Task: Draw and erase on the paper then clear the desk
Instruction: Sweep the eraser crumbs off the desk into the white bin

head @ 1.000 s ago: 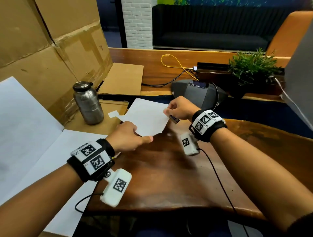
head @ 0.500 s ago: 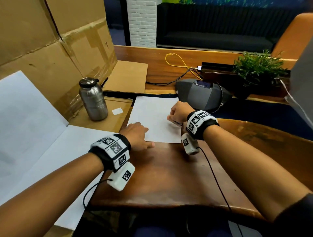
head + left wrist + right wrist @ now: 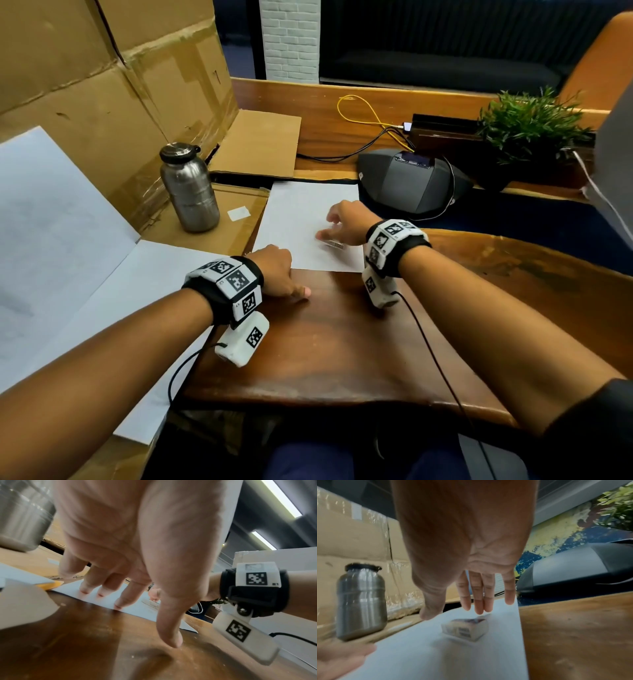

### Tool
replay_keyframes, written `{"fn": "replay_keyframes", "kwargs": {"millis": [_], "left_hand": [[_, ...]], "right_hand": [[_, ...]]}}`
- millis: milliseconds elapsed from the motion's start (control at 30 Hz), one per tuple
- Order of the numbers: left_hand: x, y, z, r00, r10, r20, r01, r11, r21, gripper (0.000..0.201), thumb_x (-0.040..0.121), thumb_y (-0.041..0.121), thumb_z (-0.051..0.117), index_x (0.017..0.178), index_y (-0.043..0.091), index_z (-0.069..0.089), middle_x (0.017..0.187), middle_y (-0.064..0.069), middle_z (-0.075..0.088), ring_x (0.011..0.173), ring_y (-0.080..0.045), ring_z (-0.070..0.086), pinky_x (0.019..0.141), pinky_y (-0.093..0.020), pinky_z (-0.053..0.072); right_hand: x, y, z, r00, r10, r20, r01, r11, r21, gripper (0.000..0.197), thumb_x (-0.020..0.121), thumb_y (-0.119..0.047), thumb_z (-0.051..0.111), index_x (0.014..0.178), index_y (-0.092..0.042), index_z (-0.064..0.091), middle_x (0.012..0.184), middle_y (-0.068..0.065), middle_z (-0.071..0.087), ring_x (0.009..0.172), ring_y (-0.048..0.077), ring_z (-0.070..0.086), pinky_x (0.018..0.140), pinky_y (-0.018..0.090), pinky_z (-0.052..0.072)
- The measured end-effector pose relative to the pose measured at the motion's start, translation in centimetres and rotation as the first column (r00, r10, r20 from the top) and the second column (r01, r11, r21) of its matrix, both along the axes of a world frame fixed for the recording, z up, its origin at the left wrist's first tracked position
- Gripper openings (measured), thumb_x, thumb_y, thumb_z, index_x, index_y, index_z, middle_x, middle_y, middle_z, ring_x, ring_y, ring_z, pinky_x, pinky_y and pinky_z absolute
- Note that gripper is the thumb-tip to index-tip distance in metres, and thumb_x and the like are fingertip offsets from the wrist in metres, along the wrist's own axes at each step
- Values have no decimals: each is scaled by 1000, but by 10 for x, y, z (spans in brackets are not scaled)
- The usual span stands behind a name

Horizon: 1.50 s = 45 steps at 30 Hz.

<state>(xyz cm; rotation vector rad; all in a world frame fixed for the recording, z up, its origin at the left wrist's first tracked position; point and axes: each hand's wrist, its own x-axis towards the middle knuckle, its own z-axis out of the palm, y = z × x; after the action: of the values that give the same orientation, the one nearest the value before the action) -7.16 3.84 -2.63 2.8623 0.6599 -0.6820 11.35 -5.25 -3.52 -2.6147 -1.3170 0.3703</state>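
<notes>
Neither hand gripped anything. Above the eraser, the right hand hovered with its fingers hanging straight down and slightly spread, none visibly touching the small block, which lay flat on the paper near the sheet's near right corner. On the other side, the left hand pressed down at the paper's near left corner, palm arched, fingertips on the sheet and the thumb on the bare desk just off its edge. Both forearms reached forward over the wooden top. A steel bottle stood upright on cardboard, left of the paper and apart from it.
</notes>
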Motion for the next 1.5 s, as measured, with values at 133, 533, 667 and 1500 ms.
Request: {"fn": "replay_keyframes", "kwargs": {"millis": [133,533,667,1500], "left_hand": [[-2,2,0,999,-48,-23,48,999,9,77,76,75,61,118,11,56,117,-8,58,103,-22,56,78,-32,48],[18,-59,5,960,-278,31,273,956,107,109,83,79,42,157,12,-5,164,-8,-11,151,-24,-8,121,-51,-5],[39,-92,-8,949,-314,16,311,946,92,103,84,83,25,158,16,-3,165,-3,-11,151,-22,-14,119,-49,-11],[41,-150,-29,938,-341,-62,347,925,154,125,68,96,6,152,5,-17,159,-17,-22,146,-32,-26,115,-53,-21]], "right_hand": [[12,-51,22,1000,0,-15,-1,998,-61,49,85,-50,71,117,-13,67,119,1,67,105,20,62,87,31,50],[-16,-315,32,937,-335,-97,320,936,-143,69,85,-59,57,141,-19,52,143,1,54,129,22,51,99,31,38],[-41,-386,12,873,-484,-57,485,875,-5,82,76,-71,47,141,-22,52,149,1,48,134,28,48,109,42,36],[-57,-450,-71,676,-733,78,672,657,341,86,81,-80,27,134,-18,54,148,8,48,132,34,48,107,53,39]]}}
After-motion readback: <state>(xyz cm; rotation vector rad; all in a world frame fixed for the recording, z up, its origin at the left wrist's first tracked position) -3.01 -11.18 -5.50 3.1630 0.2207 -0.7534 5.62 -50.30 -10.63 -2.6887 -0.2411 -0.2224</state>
